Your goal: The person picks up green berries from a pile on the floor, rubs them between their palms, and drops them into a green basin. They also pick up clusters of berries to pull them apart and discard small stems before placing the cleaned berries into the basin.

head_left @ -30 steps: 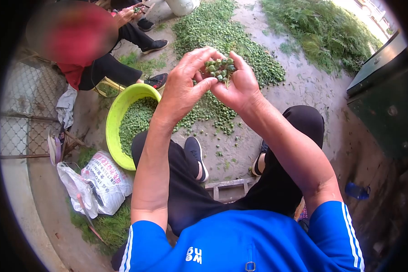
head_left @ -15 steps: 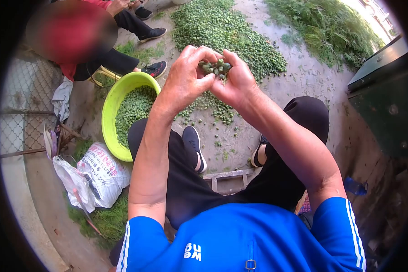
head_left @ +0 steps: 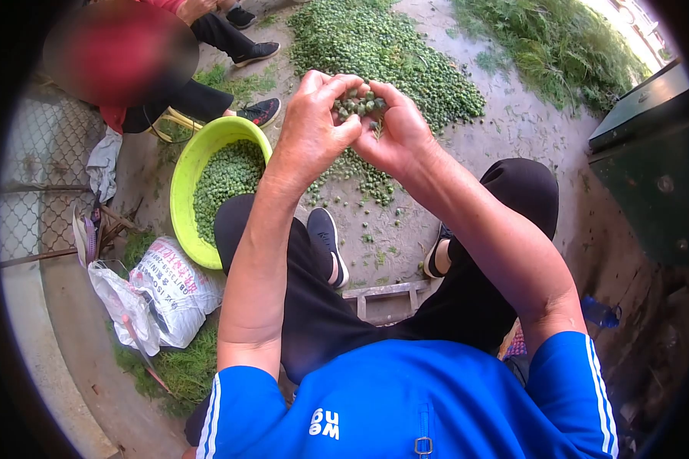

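My left hand point(head_left: 319, 113) and my right hand point(head_left: 400, 128) meet in front of me, over the edge of a pile of the same small green fruit. Cupped between them is a cluster of small, round, knobbly green fruit point(head_left: 358, 105), which look like cypress cones. A thin green sprig point(head_left: 377, 130) lies against the right palm. The left fingers curl over the cluster, with the thumb pressed near the right palm; the right fingers bend up around its other side. Some of the fruit is hidden behind the fingers.
A yellow-green basin point(head_left: 181, 200) of such fruit stands by my left knee. Ahead, a green pile point(head_left: 375, 57) spreads over the floor, with cut foliage point(head_left: 540, 50) beyond. A white sack point(head_left: 177, 287) lies left. Another person point(head_left: 222, 103) sits at upper left; a dark box point(head_left: 651, 161) stands right.
Both hands have shifted slightly, and the cluster has turned or resettled between the fingers. The other person's hand has moved a little. The basin and pile stay in place.
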`<state>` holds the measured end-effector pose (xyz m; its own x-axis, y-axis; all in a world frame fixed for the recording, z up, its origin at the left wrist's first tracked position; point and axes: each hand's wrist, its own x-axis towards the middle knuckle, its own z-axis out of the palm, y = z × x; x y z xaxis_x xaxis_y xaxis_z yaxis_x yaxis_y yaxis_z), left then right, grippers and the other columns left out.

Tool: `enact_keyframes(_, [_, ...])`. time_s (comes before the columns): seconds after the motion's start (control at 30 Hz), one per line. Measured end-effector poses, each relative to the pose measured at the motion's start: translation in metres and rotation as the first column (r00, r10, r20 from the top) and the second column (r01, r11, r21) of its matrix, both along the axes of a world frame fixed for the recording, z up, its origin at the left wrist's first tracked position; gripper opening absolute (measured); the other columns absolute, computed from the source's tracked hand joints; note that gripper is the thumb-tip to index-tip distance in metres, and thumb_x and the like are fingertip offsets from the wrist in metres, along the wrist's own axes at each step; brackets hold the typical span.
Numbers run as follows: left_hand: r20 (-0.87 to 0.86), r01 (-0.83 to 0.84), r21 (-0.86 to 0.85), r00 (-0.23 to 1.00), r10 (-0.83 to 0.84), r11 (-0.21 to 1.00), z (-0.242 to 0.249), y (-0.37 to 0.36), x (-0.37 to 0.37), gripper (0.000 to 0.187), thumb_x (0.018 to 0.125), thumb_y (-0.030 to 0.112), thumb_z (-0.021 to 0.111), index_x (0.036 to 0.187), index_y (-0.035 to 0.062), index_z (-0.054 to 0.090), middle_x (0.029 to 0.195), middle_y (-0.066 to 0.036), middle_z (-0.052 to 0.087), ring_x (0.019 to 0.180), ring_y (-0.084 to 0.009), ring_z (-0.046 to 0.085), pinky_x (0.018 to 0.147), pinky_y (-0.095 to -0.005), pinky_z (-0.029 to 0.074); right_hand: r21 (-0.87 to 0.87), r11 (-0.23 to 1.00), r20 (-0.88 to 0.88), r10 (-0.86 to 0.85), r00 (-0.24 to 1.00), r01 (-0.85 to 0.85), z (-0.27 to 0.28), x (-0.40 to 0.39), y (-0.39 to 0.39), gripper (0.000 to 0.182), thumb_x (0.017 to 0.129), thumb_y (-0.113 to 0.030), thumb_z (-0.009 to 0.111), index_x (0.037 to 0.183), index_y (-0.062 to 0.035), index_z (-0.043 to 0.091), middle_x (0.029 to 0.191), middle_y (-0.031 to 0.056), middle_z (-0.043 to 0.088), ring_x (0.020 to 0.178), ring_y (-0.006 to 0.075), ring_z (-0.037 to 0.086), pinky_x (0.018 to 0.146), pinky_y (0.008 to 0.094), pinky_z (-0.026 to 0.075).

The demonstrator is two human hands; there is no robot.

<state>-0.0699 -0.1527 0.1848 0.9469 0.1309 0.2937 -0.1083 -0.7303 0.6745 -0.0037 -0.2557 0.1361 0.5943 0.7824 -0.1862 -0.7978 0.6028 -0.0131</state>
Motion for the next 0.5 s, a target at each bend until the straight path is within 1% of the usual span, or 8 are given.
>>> enact_keyframes(0.03, [-0.001, 0.001, 0.000, 1.000, -0.001, 1.000, 0.001, 0.000, 0.000, 0.036, 0.070, 0.000, 0.063, 0.105, 0.0072, 0.065, 0.097, -0.010, 0.052, 0.080, -0.0191, 0.059, 0.070, -0.0295, 0.053, 0.000, 1.000, -0.001, -0.001, 1.000, 0.001, 0.002, -0.001, 0.000, 0.028, 0.097, -0.022, 0.038, 0.104, 0.0037, 0.046, 0.103, 0.0159, 0.052, 0.098, 0.0275, 0.055, 0.095, 0.0456, 0.046])
enact_keyframes(0.1, [-0.028, -0.012, 0.040, 1.000, 0.014, 0.999, 0.001, -0.001, 0.000, 0.034, 0.070, -0.001, 0.063, 0.104, 0.0066, 0.064, 0.098, -0.010, 0.051, 0.080, -0.0191, 0.059, 0.070, -0.0293, 0.053, -0.115, 0.993, -0.014, -0.021, 1.000, 0.020, 0.008, -0.002, -0.001, 0.027, 0.097, -0.021, 0.037, 0.101, 0.0028, 0.048, 0.101, 0.0150, 0.053, 0.097, 0.0271, 0.055, 0.095, 0.0453, 0.046])
enact_keyframes(0.23, [0.045, 0.009, -0.010, 0.999, -0.009, 1.000, -0.006, 0.001, 0.004, 0.031, 0.071, -0.002, 0.062, 0.101, 0.0061, 0.063, 0.095, -0.010, 0.051, 0.081, -0.0189, 0.059, 0.069, -0.0293, 0.053, -0.083, 0.996, -0.020, 0.022, 1.000, -0.024, 0.004, 0.001, 0.000, 0.026, 0.097, -0.021, 0.036, 0.099, 0.0015, 0.050, 0.096, 0.0140, 0.056, 0.095, 0.0261, 0.056, 0.093, 0.0441, 0.047])
enact_keyframes(0.3, [0.034, 0.020, 0.005, 0.999, -0.020, 1.000, -0.008, 0.004, 0.004, 0.031, 0.073, -0.002, 0.064, 0.103, 0.0051, 0.062, 0.098, -0.004, 0.058, 0.085, -0.0094, 0.058, 0.064, -0.0226, 0.048, 0.006, 1.000, 0.012, 0.018, 1.000, -0.018, -0.001, 0.002, -0.001, 0.027, 0.097, -0.022, 0.036, 0.098, 0.0011, 0.050, 0.096, 0.0141, 0.056, 0.095, 0.0252, 0.056, 0.092, 0.0427, 0.048])
enact_keyframes(0.33, [0.034, 0.019, 0.006, 0.999, -0.019, 1.000, -0.008, 0.003, 0.003, 0.031, 0.073, -0.002, 0.064, 0.103, 0.0051, 0.062, 0.098, -0.004, 0.058, 0.085, -0.0094, 0.058, 0.064, -0.0226, 0.048, 0.006, 1.000, 0.011, 0.019, 1.000, -0.019, -0.005, 0.003, -0.001, 0.027, 0.097, -0.022, 0.036, 0.098, 0.0011, 0.050, 0.096, 0.0141, 0.056, 0.095, 0.0252, 0.056, 0.092, 0.0427, 0.048])
enact_keyframes(0.4, [0.060, 0.028, 0.104, 0.998, -0.034, 0.994, -0.009, 0.000, 0.002, 0.028, 0.074, -0.003, 0.062, 0.101, 0.0038, 0.061, 0.096, -0.004, 0.058, 0.085, -0.0093, 0.058, 0.064, -0.0225, 0.048, -0.009, 1.000, 0.014, 0.013, 1.000, -0.013, -0.010, 0.004, -0.001, 0.026, 0.097, -0.021, 0.036, 0.098, 0.0009, 0.050, 0.097, 0.0141, 0.057, 0.095, 0.0245, 0.056, 0.091, 0.0422, 0.048])
enact_keyframes(0.43, [0.061, 0.028, 0.104, 0.998, -0.034, 0.994, -0.009, 0.000, 0.002, 0.028, 0.074, -0.003, 0.062, 0.101, 0.0038, 0.061, 0.096, -0.004, 0.058, 0.085, -0.0093, 0.058, 0.064, -0.0225, 0.048, -0.009, 1.000, 0.015, 0.014, 1.000, -0.014, -0.010, 0.003, 0.000, 0.026, 0.097, -0.021, 0.036, 0.098, 0.0009, 0.050, 0.097, 0.0141, 0.057, 0.095, 0.0245, 0.056, 0.091, 0.0422, 0.048])
enact_keyframes(0.5, [0.016, 0.048, 0.111, 0.999, -0.050, 0.993, -0.007, 0.003, 0.002, 0.025, 0.074, -0.004, 0.061, 0.098, 0.0028, 0.060, 0.097, -0.003, 0.060, 0.081, -0.0083, 0.057, 0.061, -0.0218, 0.048, -0.086, 0.996, 0.019, -0.028, 0.999, 0.030, -0.008, 0.000, 0.001, 0.025, 0.097, -0.021, 0.037, 0.098, 0.0006, 0.050, 0.097, 0.0136, 0.057, 0.094, 0.0239, 0.057, 0.088, 0.0412, 0.049])
